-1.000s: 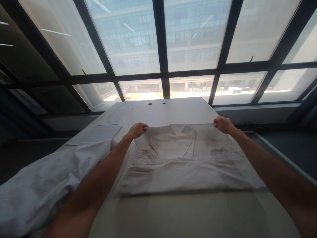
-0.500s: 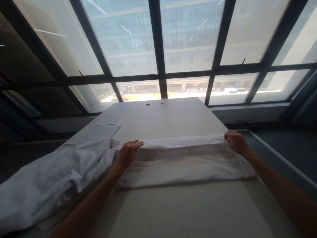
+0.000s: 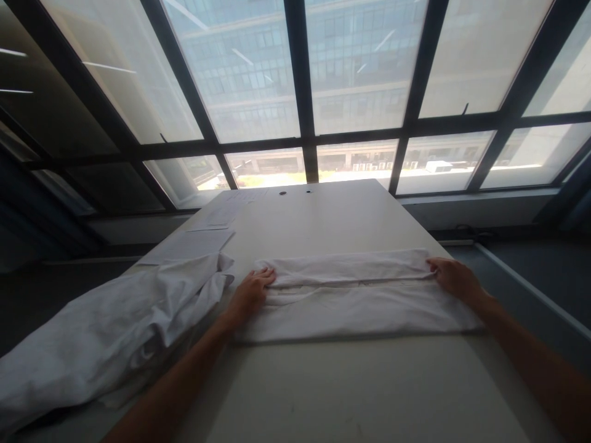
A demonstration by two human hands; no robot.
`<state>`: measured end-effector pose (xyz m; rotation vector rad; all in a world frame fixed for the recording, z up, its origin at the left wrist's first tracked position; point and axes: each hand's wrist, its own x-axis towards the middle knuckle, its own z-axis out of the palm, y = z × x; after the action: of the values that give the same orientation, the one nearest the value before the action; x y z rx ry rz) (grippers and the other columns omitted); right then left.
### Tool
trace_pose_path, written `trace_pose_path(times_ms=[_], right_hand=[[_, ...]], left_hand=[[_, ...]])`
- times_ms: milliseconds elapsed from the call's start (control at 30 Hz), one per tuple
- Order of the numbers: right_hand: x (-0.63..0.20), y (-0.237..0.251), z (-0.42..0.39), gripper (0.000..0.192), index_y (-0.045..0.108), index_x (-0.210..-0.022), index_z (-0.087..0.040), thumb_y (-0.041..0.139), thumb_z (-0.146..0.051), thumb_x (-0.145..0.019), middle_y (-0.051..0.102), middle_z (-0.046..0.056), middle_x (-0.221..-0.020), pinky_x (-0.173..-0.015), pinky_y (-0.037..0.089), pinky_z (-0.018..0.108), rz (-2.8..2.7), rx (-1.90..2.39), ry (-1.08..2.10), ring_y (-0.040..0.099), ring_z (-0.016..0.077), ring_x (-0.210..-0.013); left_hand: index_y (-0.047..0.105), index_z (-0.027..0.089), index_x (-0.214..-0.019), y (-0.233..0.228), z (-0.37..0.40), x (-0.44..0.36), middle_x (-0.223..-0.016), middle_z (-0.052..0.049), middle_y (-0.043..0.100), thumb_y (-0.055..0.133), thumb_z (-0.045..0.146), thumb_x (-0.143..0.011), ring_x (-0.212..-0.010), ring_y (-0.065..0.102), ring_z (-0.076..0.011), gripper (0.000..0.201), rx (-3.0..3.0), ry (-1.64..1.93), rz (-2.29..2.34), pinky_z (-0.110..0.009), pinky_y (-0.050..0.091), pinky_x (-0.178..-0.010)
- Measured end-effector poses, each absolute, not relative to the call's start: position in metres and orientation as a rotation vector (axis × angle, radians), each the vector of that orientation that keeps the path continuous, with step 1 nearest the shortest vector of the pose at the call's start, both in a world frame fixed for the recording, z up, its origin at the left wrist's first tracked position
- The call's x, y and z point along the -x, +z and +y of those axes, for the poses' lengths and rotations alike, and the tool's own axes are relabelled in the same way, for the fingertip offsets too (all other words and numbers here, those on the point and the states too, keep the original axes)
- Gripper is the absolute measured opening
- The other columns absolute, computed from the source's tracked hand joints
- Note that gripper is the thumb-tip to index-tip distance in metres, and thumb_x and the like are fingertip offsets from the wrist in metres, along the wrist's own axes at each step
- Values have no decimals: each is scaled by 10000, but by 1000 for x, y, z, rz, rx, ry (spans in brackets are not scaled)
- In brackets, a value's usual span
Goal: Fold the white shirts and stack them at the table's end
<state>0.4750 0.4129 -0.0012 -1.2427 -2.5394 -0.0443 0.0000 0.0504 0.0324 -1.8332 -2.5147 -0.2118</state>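
Note:
A white cloth [image 3: 364, 314] lies across the table in a long flat strip, its far edge folded over toward me so that a seam runs along the middle. At the strip's left end, my left hand [image 3: 252, 294] is closed on the folded edge, with its fingertips on top of the fabric. My right hand [image 3: 455, 275] pinches the right end of the same fold, thumb and fingers together. What lies under the fold is hidden.
A heap of crumpled white cloth [image 3: 115, 326] lies to the left along the table [image 3: 323, 394]. Paper sheets [image 3: 189, 245] rest beyond it. Two small round holes show near the table's far end, in front of large windows [image 3: 351, 74].
Both hands have brought the raised far edge of the cloth down and toward me. The gap inside the fold has closed, and the flap now lies on the strip.

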Motion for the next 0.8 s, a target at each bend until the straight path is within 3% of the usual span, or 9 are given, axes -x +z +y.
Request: trace_pose_path(times_ms=[100, 233, 333, 433, 567, 700, 800], right_hand=[[-464, 16, 406, 348, 748, -915, -192, 474, -50, -755, 769, 124, -929, -896, 487, 398, -2602, 1331, -133, 707, 297, -938], [-400, 37, 389, 493, 700, -1216, -140, 433, -59, -809, 691, 134, -1295, -1046, 454, 366, -2492, 1191, -1, 641, 256, -1183], [-326, 37, 366, 534, 593, -1390, -85, 356, -114, -912, 565, 158, -1466, -1163, 354, 364, -2565, 1000, 131, 474, 228, -1396], [-265, 25, 340, 577, 469, -1504, -79, 333, -150, -947, 368, 184, -1608, -1192, 293, 480, -2672, 1053, 188, 310, 285, -1499], [-234, 4, 318, 585, 364, -1565, -100, 281, -293, -1020, 251, 169, -1660, -1207, 175, 592, -2757, 1137, 245, 184, 306, -1541], [-253, -4, 328, 672, 278, -1607, -138, 208, -510, -1051, 208, 140, -1679, -1228, 113, 538, -2779, 1136, 276, 145, 282, -1549], [-291, -6, 355, 703, 235, -1622, -159, 177, -558, -1047, 185, 136, -1686, -1231, 97, 518, -2766, 1294, 264, 130, 271, -1553]], left_hand=[[575, 133, -1423, 41, 65, -26, -1529, -110, 500, 392, 48, -849, -1458, 416, -223, 608, 1757, -184, -2503, -450, 251, -1239], [495, 118, -1482, 52, 120, -79, -1558, -128, 467, 326, 237, -1031, -1474, 386, -235, 496, 1868, -339, -2422, -440, 276, -1225], [468, 144, -1497, 46, 172, -109, -1577, -125, 441, 304, 305, -1060, -1479, 373, -258, 494, 1928, -358, -2457, -491, 275, -1218], [449, 146, -1506, 28, 204, -121, -1586, -140, 425, 288, 297, -1060, -1481, 363, -282, 498, 1873, -310, -2512, -518, 273, -1209], [369, 106, -1556, 5, 212, -116, -1623, -153, 354, 264, 327, -1054, -1507, 302, -307, 558, 1871, -249, -2447, -530, 228, -1224], [321, 108, -1584, -4, 212, -110, -1647, -144, 302, 250, 405, -1050, -1525, 256, -320, 615, 1875, -201, -2468, -540, 186, -1236], [292, 98, -1595, -4, 214, -109, -1655, -140, 280, 242, 442, -1044, -1532, 234, -323, 651, 1881, -197, -2492, -554, 173, -1235]])
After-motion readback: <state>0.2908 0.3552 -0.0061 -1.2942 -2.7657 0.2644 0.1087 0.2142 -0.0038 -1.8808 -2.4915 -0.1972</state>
